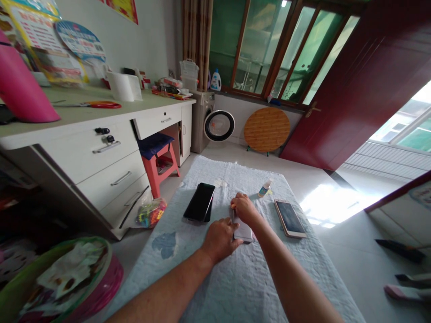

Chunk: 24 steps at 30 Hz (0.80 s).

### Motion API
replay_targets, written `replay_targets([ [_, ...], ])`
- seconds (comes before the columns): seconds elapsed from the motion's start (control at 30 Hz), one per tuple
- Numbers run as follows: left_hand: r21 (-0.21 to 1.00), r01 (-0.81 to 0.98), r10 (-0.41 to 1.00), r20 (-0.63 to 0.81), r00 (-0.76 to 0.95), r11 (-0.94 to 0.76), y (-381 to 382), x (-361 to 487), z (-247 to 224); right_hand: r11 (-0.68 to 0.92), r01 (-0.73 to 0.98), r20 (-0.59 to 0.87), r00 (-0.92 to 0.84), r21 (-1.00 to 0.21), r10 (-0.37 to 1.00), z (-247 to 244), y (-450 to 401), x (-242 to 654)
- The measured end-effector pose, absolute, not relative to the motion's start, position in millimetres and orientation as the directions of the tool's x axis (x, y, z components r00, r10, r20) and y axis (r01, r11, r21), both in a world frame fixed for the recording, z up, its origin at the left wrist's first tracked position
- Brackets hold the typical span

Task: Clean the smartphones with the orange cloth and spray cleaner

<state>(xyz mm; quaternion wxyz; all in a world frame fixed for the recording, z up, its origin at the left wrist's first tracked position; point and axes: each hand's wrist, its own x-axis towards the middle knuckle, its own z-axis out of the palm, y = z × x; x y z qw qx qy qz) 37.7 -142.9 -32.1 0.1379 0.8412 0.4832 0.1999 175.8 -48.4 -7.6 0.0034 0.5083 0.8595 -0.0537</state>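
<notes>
A slim grey slab (pixel 243 232), partly covered
We see it lying flat, rectangular and smooth, right of the black phone (pixel 201 201); a small orange piece (pixel 233 206) shows at its far end.

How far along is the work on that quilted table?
Done: nothing I can confirm; no finished result shows.
In hand: the slim grey rectangular device, with the left hand at its near end and the right hand at its far end.
Possibly left: the glossy black phone and white-and-gold phone, both untouched; the small white-capped bottle stands unheld.
</notes>
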Motion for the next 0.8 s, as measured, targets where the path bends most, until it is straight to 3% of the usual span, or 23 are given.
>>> replay_targets([
  [0.23,0.553,0.716,0.897,0.361,0.255,-0.426,-142,43,-45,0.513,0.848,-0.083,-0.526,-0.135,0.847,-4,-80,174],
  [0.4,0.557,0.693,0.867,0.453,0.209,-0.458,-140,42,-52,0.538,0.830,-0.160,-0.557,-0.149,0.815,-1,-102,173],
  [0.8,0.558,0.652,0.855,0.272,0.442,-0.514,-135,36,-47,0.400,0.837,-0.222,-0.500,-0.374,0.837,8,-132,178],
])
